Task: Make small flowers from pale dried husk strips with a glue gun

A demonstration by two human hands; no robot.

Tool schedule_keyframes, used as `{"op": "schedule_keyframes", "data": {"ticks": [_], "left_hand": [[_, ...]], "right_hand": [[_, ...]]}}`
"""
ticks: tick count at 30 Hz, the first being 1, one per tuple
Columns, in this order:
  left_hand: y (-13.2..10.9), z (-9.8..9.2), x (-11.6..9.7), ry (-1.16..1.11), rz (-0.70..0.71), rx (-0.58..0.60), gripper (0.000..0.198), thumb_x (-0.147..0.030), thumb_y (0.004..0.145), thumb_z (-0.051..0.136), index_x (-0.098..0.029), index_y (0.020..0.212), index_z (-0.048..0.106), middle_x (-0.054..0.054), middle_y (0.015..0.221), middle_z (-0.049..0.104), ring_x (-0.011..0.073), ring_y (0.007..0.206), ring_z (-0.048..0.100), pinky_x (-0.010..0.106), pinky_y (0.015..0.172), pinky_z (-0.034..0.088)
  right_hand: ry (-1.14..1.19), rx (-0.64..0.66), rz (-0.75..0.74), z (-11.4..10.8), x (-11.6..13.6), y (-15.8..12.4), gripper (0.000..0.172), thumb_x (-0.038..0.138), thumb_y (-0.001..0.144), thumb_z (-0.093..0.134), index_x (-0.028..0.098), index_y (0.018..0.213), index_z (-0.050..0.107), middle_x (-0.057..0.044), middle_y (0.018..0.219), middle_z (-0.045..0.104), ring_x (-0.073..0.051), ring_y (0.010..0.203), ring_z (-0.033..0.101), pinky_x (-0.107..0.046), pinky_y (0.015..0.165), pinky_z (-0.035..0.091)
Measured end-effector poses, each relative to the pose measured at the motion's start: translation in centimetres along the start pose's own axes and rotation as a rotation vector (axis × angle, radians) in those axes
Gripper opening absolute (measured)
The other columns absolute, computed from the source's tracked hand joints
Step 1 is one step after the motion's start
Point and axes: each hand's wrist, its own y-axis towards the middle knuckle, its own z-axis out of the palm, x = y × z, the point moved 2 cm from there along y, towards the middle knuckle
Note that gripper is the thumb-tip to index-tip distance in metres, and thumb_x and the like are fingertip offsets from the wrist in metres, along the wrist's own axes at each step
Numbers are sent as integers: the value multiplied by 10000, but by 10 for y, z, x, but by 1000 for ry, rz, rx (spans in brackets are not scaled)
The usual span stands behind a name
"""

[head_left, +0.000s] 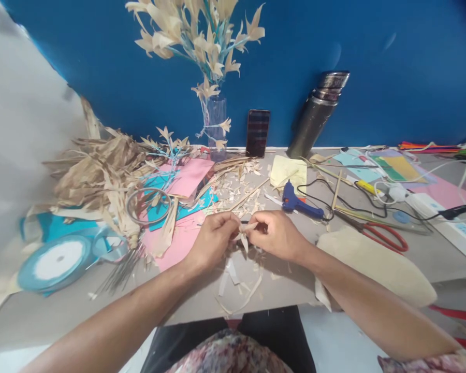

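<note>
Between my hands, low over the table, is a small pale corn husk flower (244, 241) with pointed petals. My left hand (220, 233) pinches it from the left, fingers closed at its base. From the other side my right hand (274, 234) has its thumb and fingertips closed on a petal. Fingers cover part of the flower's middle. Husk scraps and thin strips (252, 292) lie on the table below and behind both hands. A blue glue gun (301, 204) rests just beyond my right hand.
Left: dried husks (101, 166), a ribbon spool (58, 261), thin wires (120, 269) and pink paper (174, 238). Behind: a vase (217, 114) of husk flowers, a phone (258, 133) and a leaning flask (318, 114). Right: scissors (386, 235), cables and a power strip (446, 228).
</note>
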Motion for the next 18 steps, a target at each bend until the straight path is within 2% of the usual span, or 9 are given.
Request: {"op": "schedule_keyframes", "data": {"ticks": [3, 6, 9, 13, 15, 18], "left_hand": [[2, -3, -5, -130, -33, -28, 155, -301, 763, 601, -155, 747, 650, -6, 642, 569, 91, 506, 491, 198, 472, 364], [3, -5, -6, -147, -66, 39, 174, -227, 701, 668, -159, 861, 671, 5, 681, 621, 102, 537, 537, 197, 500, 389], [4, -6, -5, -6, 47, 116, 151, -216, 709, 694, -158, 848, 694, 27, 708, 651, 129, 595, 578, 223, 561, 440], [3, -7, -7, 99, 235, 97, 97, -250, 759, 702, -158, 731, 705, 40, 728, 653, 144, 676, 597, 231, 632, 460], [4, -7, -8, 27, 207, 92, 116, -258, 760, 714, -156, 712, 686, 27, 677, 636, 126, 626, 574, 217, 593, 444], [6, -8, -10, -106, 90, 59, 141, -266, 748, 738, -153, 728, 656, 2, 600, 604, 87, 506, 501, 185, 486, 385]], "right_hand": [[249, 71, 47, -6, -5, 3, 120, 227, 735, 597, 149, 686, 675, 10, 575, 612, -111, 530, 497, -210, 503, 336], [369, 81, 70, -13, -8, 6, 163, 254, 765, 590, 139, 706, 690, -8, 629, 653, -113, 548, 518, -212, 513, 365], [385, 84, 71, -17, -9, 7, 145, 236, 755, 603, 140, 693, 693, -4, 619, 652, -113, 557, 525, -214, 520, 365], [534, 108, 68, -16, -11, 9, 183, 291, 751, 655, 145, 642, 667, 7, 568, 605, -104, 537, 495, -222, 521, 350], [669, 97, 76, -16, -13, 10, 258, 379, 772, 668, 143, 668, 676, 4, 570, 594, -93, 510, 454, -225, 498, 319], [796, 37, 107, -17, -18, 13, 303, 444, 774, 688, 143, 731, 686, -24, 678, 648, -76, 493, 414, -227, 471, 279]]}}
